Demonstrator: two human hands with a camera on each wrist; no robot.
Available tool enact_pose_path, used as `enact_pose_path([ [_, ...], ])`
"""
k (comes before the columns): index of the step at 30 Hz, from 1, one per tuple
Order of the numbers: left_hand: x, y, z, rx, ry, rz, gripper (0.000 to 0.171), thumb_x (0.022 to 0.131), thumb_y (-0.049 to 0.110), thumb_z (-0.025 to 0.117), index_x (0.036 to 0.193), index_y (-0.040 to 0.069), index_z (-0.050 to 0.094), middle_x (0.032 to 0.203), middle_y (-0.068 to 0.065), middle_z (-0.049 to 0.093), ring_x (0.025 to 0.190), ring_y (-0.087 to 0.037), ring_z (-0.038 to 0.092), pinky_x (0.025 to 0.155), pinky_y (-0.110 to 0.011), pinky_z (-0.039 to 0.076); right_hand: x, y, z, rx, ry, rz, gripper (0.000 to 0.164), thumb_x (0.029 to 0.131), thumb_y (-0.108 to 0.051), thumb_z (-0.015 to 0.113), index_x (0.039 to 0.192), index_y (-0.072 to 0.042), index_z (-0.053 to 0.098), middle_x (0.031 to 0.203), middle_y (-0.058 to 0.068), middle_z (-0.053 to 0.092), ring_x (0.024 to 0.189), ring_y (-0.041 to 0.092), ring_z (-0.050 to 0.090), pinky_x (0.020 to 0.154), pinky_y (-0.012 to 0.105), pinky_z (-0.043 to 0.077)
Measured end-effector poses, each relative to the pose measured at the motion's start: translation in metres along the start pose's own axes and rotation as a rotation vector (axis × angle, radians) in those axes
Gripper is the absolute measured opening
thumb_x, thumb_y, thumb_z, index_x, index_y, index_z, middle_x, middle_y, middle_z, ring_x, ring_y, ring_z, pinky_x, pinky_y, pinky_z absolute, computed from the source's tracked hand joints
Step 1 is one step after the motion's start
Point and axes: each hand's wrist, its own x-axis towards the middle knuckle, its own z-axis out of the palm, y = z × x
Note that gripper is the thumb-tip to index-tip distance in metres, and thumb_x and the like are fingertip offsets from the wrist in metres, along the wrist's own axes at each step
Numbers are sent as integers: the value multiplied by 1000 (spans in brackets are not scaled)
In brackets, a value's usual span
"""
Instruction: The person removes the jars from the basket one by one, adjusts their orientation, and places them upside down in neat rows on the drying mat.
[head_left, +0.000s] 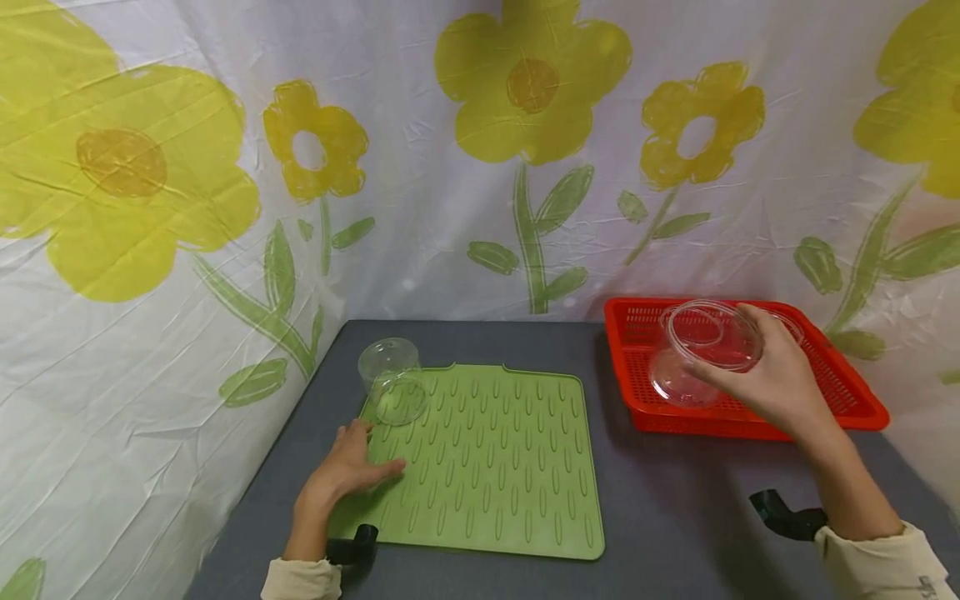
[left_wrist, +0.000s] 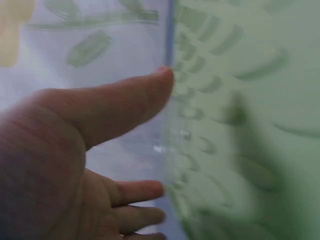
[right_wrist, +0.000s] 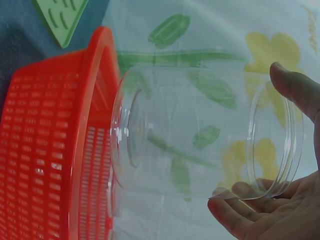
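My right hand [head_left: 783, 379] grips a clear plastic jar [right_wrist: 185, 130] near its rim, thumb on one side and fingers on the other. In the head view that jar appears over the red basket [head_left: 862, 412]. My left hand [head_left: 347, 468] is at the left edge of the green mat [head_left: 487, 467], its thumb and fingers spread apart and holding nothing. A second clear jar [head_left: 392, 379] stands upright at the mat's far left corner, just beyond the left hand.
Behind the held jar, part of another clear round rim [head_left: 791, 325] shows at the basket; the rest is hidden. The dark table [head_left: 660, 508] meets a flower-printed cloth [head_left: 420, 208] at the back and sides. Dark wrist mounts [head_left: 787, 517] stick out beside both wrists.
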Motion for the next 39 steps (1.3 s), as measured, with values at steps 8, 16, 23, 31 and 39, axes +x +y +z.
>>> enact_pose_path([
  [8, -15, 29, -17, 77, 70, -3, 69, 93, 50, 70, 138, 0, 57, 140, -25, 59, 122, -47, 59, 91, -59, 52, -3, -7, 6, 12, -18, -41, 106, 80, -40, 86, 157, 3, 27, 150, 32, 42, 132, 51, 42, 99, 75, 42],
  [16, -19, 61, -12, 11, 198, 121, 60, 96, 47, 68, 140, 8, 58, 143, -16, 60, 129, -42, 57, 98, -60, 50, -6, -17, 10, 35, -43, -60, 106, 80, -39, 86, 157, 1, 26, 152, 31, 41, 131, 52, 44, 98, 72, 46],
  [23, -14, 97, 10, -143, 287, 277, 64, 94, 42, 73, 147, 11, 53, 149, -14, 53, 139, -38, 49, 106, -60, 45, -10, -30, 23, 60, -65, -93, 102, 80, -40, 87, 156, -1, 30, 150, 28, 43, 128, 49, 47, 94, 70, 49],
  [31, -12, 126, 15, -202, 288, 350, 71, 90, 41, 78, 151, 20, 48, 153, -7, 49, 144, -33, 46, 109, -60, 44, -12, -43, 29, 78, -72, -119, 102, 79, -39, 88, 156, -3, 32, 150, 26, 45, 130, 47, 48, 97, 70, 49],
  [39, -13, 153, 20, -267, 227, 423, 77, 87, 40, 82, 153, 26, 45, 159, -2, 44, 150, -31, 38, 114, -60, 40, -15, -51, 35, 52, -85, -136, 103, 76, -43, 89, 154, -2, 35, 151, 23, 46, 132, 44, 47, 98, 71, 47],
])
